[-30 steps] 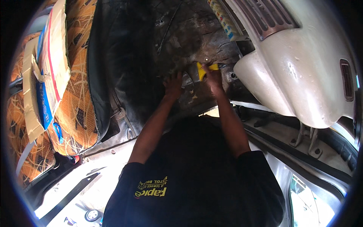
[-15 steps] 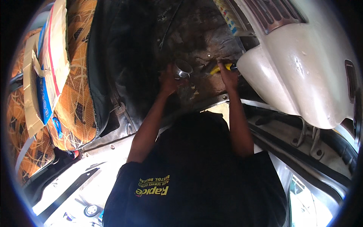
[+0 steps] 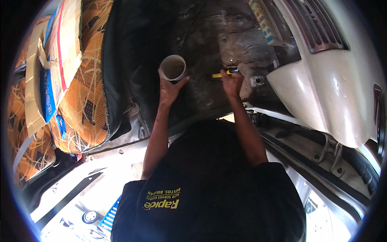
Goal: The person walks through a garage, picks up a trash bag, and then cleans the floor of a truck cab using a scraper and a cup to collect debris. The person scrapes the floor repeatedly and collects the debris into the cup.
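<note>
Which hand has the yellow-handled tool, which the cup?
The right hand grips the yellow-and-black-handled tool against the bare floor pan; the left hand holds the open round cup.

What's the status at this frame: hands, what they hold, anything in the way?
Left hand holds a pale cup, mouth up. Right hand grips a yellow-handled tool against the bare car floor. Nothing lies between the two hands.

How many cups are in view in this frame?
1. A single pale cup, open mouth up, is held in the left hand over the dark car floor. Others may be hidden beneath the seat.
</note>
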A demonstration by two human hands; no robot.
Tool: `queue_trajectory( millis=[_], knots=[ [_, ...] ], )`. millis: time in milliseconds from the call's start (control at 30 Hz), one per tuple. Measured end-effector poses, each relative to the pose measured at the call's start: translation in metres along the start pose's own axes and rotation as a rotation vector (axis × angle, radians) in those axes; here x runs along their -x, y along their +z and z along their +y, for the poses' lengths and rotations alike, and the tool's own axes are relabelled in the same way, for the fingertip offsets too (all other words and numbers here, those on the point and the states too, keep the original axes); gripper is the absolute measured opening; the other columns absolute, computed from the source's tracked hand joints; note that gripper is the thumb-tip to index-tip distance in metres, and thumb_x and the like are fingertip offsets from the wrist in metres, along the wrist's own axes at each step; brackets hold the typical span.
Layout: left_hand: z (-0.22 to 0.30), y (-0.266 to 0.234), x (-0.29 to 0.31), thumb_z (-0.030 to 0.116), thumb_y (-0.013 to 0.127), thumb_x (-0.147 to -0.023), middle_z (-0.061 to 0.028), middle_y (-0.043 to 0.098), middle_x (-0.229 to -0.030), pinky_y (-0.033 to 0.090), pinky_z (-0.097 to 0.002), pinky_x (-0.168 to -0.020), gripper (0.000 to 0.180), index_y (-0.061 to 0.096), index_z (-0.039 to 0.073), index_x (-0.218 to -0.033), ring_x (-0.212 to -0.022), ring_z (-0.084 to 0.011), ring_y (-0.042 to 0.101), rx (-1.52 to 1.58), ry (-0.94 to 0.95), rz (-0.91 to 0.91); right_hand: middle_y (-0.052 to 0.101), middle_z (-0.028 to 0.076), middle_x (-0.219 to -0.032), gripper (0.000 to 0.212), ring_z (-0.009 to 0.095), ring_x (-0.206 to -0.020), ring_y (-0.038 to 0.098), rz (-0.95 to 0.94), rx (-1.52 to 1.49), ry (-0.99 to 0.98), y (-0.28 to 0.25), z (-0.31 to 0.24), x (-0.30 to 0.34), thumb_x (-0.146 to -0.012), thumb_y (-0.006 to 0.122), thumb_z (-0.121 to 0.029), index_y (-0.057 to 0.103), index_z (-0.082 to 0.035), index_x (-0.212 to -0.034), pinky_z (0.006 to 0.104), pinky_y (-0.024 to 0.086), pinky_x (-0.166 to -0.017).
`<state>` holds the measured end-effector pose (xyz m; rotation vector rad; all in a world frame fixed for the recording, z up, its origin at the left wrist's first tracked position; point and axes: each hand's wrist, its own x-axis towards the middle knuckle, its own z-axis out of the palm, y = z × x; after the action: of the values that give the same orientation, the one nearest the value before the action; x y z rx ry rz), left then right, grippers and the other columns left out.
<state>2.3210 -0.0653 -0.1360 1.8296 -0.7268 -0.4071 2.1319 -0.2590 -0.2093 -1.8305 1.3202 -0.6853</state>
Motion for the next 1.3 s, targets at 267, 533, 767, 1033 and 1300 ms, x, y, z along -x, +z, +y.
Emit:
queue_trajectory(
  millis=[267,533,767,1033,1300],
  knots=[
    [0.022,-0.023,0.012,0.022,0.096,-0.078,-0.0129,0.063,-0.135,0.048,-0.0406,-0.111,0.087,0.043,0.005,-0.146,-0.128,-0.0252,0.062,-0.067,0.064,0.031,0.071,0.015,-0.066,0.035,0.028,-0.062,0.072,-0.323,0.031,0.141,0.008,-0.012,0.043,-0.083,0.083,-0.026,0.070,0.004,-0.074,0.0448,0.055,-0.061],
    [0.026,-0.029,0.018,0.020,0.095,-0.079,-0.0129,0.065,-0.135,0.048,-0.0398,-0.111,0.084,0.045,0.006,-0.145,-0.128,-0.0250,0.062,0.009,-0.008,-0.024,0.072,0.016,-0.066,0.037,0.027,-0.060,0.072,-0.025,-0.246,0.050,0.046,-0.034,-0.023,-0.084,0.083,-0.029,0.072,0.005,-0.073,0.0445,0.054,-0.059],
    [0.026,-0.027,0.019,0.020,0.095,-0.079,-0.0145,0.065,-0.133,0.049,-0.0411,-0.110,0.083,0.046,0.005,-0.144,-0.127,-0.0275,0.064,-0.034,0.051,0.025,0.065,0.008,-0.059,0.047,0.020,-0.048,0.061,0.211,-0.274,-0.080,0.080,-0.034,-0.014,-0.088,0.085,-0.035,0.069,0.003,-0.068,0.0400,0.050,-0.053],
    [0.030,-0.023,0.021,0.020,0.095,-0.079,-0.0149,0.066,-0.133,0.051,-0.0422,-0.107,0.079,0.048,0.004,-0.141,-0.125,-0.0282,0.065,-0.033,0.040,-0.014,0.066,0.008,-0.063,0.048,0.019,-0.057,0.062,0.209,-0.073,-0.109,0.108,-0.010,-0.022,-0.090,0.084,-0.035,0.069,0.005,-0.071,0.0411,0.051,-0.058],
    [0.026,-0.024,0.019,0.019,0.094,-0.079,-0.0148,0.069,-0.129,0.052,-0.0419,-0.106,0.078,0.048,0.004,-0.141,-0.123,-0.0280,0.067,-0.026,0.022,-0.038,0.068,0.011,-0.068,0.042,0.021,-0.061,0.064,0.216,0.391,-0.168,0.055,-0.017,-0.051,-0.091,0.084,-0.034,0.071,0.005,-0.083,0.0399,0.053,-0.061]
  ],
)
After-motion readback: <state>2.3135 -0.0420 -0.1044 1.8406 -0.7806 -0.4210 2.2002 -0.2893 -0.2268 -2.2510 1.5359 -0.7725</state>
